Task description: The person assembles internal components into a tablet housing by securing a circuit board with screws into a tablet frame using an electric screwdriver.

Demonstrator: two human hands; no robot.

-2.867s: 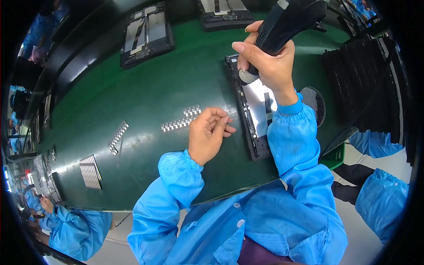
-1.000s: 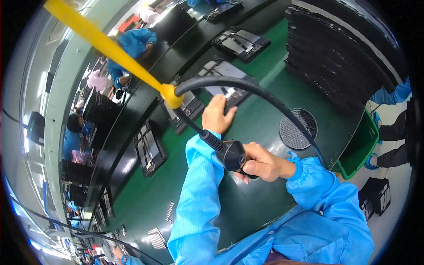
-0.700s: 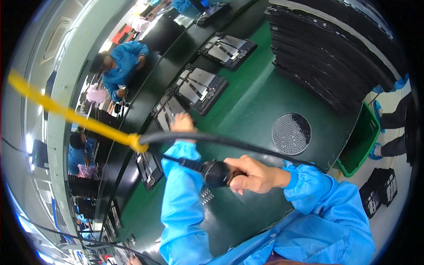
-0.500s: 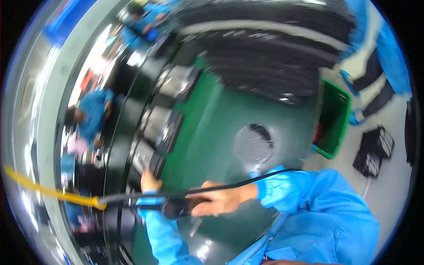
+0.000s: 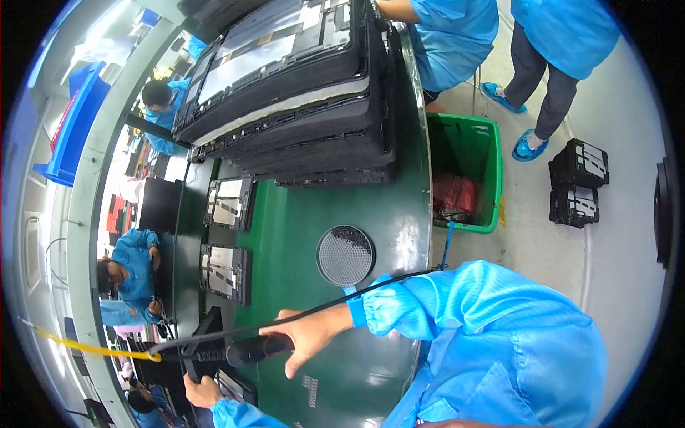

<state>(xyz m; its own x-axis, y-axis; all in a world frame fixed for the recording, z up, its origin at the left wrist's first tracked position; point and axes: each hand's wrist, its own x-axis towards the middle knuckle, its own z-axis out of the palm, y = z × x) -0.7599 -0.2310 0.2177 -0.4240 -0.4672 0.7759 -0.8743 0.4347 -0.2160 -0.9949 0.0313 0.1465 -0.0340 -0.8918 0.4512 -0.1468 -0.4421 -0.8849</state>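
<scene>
My right hand is at the back end of a black electric screwdriver, thumb and fingers spread apart around it without a closed grip. The screwdriver lies roughly level, hanging from a yellow cord, and a black cable runs over my right wrist. Lower left, my left hand pinches a black bar-shaped part below the screwdriver's front. Beside that hand is a black-framed panel, partly hidden by the hand and the tool.
A round dish of small dark pieces sits on the green table. Black-framed panels line its left side; a tall stack stands at the far end. A green bin is at right. Co-workers sit across.
My view has turned, sharpening the blurred scene. My right hand has loosened from its grip on the screwdriver. My left hand has moved from the nearest panel to the black bar-shaped part.
</scene>
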